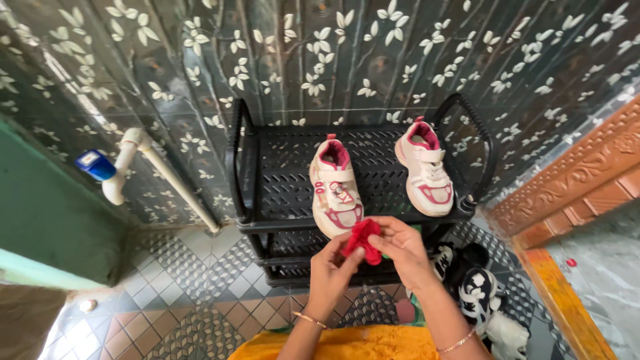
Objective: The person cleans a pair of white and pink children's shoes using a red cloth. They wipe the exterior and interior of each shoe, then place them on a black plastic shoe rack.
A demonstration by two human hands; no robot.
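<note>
**Both hands on a red cloth in front of a shoe rack**

Red cloth (362, 240) is bunched up, crumpled, no clear shape. Its long axis runs roughly diagonal, from upper left near the shoe toe down to lower right by the right fingers. Bright red, soft, folded on itself; exact kind of fabric cannot be told.

Left hand (331, 267) comes up from below, fingers pinched shut on the cloth's lower left edge. Right hand (400, 248) sits just right of it, fingers closed on the cloth's right side, thumb on top. Hands nearly touch, cloth between them. Thin bangle on each wrist.

Just above the hands: left shoe (335, 189), white and pink with a strap, toe pointing down toward the hands, toe just behind the cloth; whether they touch is not clear. Up and right of the right hand: right shoe (427, 168), same look, toe pointing down and slightly right. Both stand on the top shelf of a black plastic rack (280, 180).

Right and below the right hand: black-and-white shoes (480, 293) on the tiled floor. Far left of the hands: white pipe (167, 177) on the wall.
</note>
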